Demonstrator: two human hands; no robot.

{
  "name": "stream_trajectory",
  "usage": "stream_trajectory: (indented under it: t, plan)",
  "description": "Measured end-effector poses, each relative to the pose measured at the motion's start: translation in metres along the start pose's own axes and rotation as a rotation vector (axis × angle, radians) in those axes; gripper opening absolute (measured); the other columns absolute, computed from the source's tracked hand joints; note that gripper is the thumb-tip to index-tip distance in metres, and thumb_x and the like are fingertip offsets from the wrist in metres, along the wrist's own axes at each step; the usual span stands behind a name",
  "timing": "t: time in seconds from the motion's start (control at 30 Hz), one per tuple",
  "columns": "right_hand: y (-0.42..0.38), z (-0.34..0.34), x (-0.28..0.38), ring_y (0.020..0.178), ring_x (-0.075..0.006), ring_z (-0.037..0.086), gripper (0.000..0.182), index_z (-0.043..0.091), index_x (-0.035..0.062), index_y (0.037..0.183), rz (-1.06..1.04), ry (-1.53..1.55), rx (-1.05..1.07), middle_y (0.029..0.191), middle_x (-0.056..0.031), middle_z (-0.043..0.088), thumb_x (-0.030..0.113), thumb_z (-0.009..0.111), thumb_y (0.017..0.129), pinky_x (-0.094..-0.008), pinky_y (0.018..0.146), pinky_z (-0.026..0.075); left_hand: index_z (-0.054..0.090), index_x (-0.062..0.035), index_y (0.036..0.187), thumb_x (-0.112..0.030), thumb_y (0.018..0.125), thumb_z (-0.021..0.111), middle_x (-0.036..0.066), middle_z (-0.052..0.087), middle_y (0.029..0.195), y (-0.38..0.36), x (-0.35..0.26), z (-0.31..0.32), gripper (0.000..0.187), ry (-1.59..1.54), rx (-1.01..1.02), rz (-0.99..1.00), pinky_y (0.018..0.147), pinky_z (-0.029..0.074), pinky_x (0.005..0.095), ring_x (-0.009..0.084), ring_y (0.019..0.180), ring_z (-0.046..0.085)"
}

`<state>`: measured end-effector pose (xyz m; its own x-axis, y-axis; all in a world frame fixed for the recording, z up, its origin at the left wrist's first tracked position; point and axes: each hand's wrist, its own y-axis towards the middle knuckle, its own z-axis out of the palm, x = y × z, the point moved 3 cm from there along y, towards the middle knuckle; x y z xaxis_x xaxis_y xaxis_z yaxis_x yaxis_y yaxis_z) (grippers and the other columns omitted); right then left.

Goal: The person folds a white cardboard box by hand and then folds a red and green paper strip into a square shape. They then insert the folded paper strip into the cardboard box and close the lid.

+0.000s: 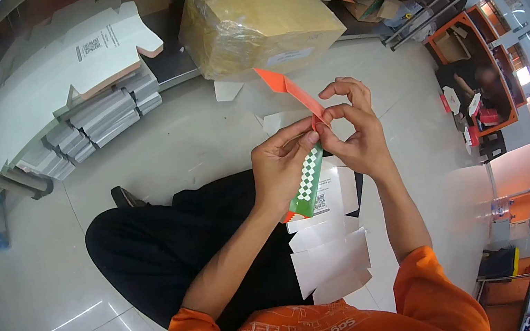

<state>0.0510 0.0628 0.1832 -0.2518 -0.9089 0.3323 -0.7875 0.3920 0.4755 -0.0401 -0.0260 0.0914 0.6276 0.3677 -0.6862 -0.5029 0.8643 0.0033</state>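
A narrow folded card piece, with a green and white checked part point(308, 178) below and an orange-red flap point(295, 95) above, is held in front of my chest. My left hand point(283, 168) grips it around its middle, thumb on the near side. At the base of the orange-red flap, the thumb and index finger of my right hand point(359, 132) pinch the card, while its other fingers are raised. Below lie white die-cut cartons point(331, 259) on my lap, the upper one printed with a QR code and partly covered by the held piece.
A stack of flat white cartons point(69, 65) stands at upper left. Beside it is a plastic-wrapped brown box point(255, 23). Small white card scraps point(228, 89) lie on the tiled floor point(190, 136). Another person point(488, 93) sits at far right near orange furniture.
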Motion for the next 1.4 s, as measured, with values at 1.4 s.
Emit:
stream_trajectory:
  t: [1.4]
  plan:
    - [-0.011,-0.002,0.012,0.116,-0.0294,0.053,0.016,0.067,0.0074,0.08,-0.032,-0.17,-0.051,0.103,-0.0019,0.06,0.005,0.079,0.069,-0.0629,0.111,0.021,0.07,-0.0005,0.114,-0.003,0.093,0.066,0.009,0.072,0.106,0.001,0.001,-0.002,0.021,-0.038,0.046,-0.047,0.085,0.055,0.0253,0.0128,0.097,0.066]
